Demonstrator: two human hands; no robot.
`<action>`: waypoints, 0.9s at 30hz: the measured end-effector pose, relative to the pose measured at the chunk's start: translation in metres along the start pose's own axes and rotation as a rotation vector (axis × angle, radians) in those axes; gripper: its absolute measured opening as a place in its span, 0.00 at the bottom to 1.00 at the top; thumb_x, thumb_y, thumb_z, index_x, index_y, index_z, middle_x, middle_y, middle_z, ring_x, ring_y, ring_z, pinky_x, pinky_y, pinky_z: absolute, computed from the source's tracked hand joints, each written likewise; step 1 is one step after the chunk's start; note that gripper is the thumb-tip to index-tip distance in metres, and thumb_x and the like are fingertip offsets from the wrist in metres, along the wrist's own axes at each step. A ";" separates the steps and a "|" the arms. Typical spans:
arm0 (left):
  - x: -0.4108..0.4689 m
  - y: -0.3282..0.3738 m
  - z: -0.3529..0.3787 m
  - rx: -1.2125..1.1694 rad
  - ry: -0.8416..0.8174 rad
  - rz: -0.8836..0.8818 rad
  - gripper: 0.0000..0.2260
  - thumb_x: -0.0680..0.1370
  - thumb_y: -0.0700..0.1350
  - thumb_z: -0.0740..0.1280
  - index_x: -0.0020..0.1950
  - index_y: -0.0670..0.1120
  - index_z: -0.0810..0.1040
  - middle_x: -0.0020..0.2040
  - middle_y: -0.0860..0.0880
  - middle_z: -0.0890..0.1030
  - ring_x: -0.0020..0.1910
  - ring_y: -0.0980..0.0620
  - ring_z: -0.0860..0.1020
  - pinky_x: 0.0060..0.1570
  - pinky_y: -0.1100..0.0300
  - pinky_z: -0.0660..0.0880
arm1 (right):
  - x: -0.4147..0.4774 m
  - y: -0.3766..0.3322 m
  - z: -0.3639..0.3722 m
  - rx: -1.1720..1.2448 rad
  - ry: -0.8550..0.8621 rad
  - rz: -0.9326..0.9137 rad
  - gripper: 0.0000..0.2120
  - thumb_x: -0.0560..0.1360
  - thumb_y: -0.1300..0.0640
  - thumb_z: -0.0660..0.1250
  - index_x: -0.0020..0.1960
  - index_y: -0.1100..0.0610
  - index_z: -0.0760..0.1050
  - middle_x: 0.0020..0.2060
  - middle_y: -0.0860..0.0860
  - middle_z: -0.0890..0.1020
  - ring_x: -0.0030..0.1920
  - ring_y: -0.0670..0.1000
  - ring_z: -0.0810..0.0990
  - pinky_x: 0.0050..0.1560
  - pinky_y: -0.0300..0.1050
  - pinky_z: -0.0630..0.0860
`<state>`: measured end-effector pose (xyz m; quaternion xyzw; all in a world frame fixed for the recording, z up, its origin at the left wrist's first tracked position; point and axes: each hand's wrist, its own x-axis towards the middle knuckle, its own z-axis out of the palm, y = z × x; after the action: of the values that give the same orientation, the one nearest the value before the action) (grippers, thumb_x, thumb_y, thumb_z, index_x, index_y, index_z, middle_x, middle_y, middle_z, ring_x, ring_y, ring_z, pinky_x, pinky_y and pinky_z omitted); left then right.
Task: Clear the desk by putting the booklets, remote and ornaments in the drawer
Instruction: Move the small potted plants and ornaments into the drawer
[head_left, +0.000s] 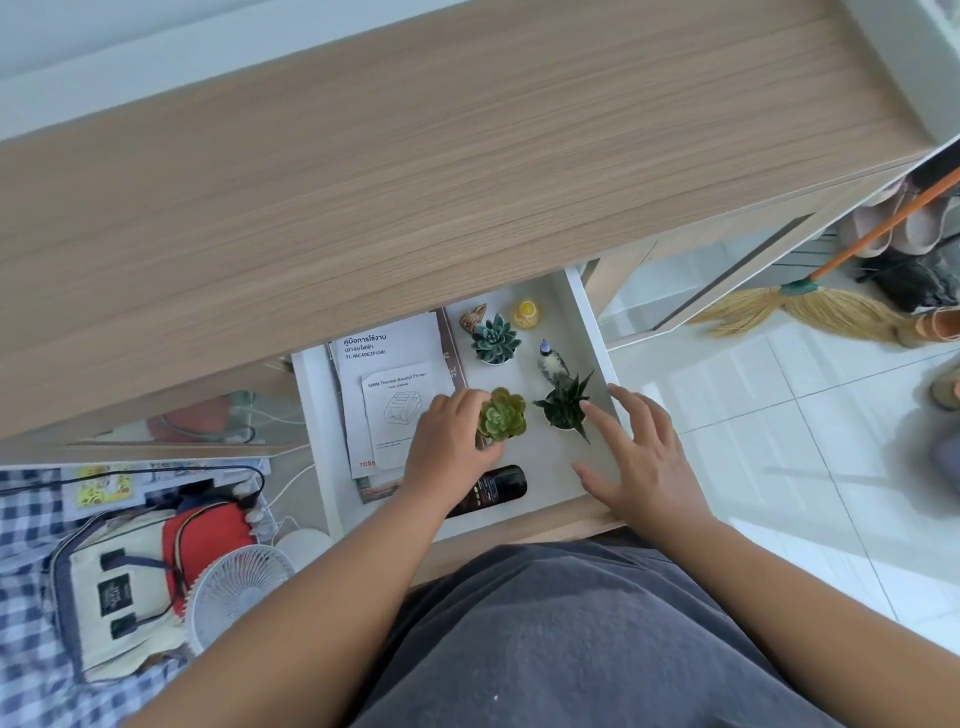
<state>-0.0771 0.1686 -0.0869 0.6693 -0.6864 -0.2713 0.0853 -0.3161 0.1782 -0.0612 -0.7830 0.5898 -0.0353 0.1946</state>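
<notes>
The left hand (447, 441) grips the light-green succulent (501, 415) inside the drawer (594, 325), so set its pot flat between the booklets (395, 364) and the spiky plant (563, 405) before letting go (the right hand (641, 460), fingers straight and empty, could steady that plant).

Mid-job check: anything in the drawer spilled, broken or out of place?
Nothing looks spilled or broken. The booklets lie in a loose stack on the left of the drawer, and the top sheet is skewed against the one beneath. The light green plant in the left hand is upright.
</notes>
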 end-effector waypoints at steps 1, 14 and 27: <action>0.002 -0.001 0.000 0.006 0.007 -0.021 0.22 0.73 0.51 0.72 0.64 0.47 0.72 0.58 0.50 0.76 0.57 0.48 0.72 0.56 0.52 0.71 | -0.001 0.000 0.000 -0.017 0.012 -0.010 0.31 0.71 0.42 0.67 0.71 0.49 0.66 0.72 0.56 0.65 0.71 0.61 0.61 0.67 0.60 0.66; -0.110 -0.032 -0.022 0.268 0.017 0.148 0.38 0.73 0.69 0.62 0.74 0.44 0.67 0.74 0.46 0.69 0.70 0.44 0.68 0.69 0.46 0.67 | -0.010 0.007 0.005 -0.308 -0.125 -0.501 0.33 0.77 0.32 0.49 0.77 0.47 0.54 0.76 0.59 0.58 0.76 0.63 0.54 0.72 0.62 0.56; -0.140 -0.060 -0.015 0.362 0.152 -0.051 0.46 0.70 0.75 0.58 0.72 0.39 0.70 0.71 0.43 0.73 0.69 0.42 0.67 0.66 0.42 0.70 | 0.013 0.000 0.005 -0.364 -0.210 -0.594 0.40 0.74 0.27 0.47 0.78 0.50 0.49 0.76 0.58 0.53 0.76 0.62 0.53 0.72 0.63 0.53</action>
<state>-0.0049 0.3023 -0.0697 0.7093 -0.6985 -0.0944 0.0084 -0.3110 0.1675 -0.0682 -0.9413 0.3102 0.0959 0.0926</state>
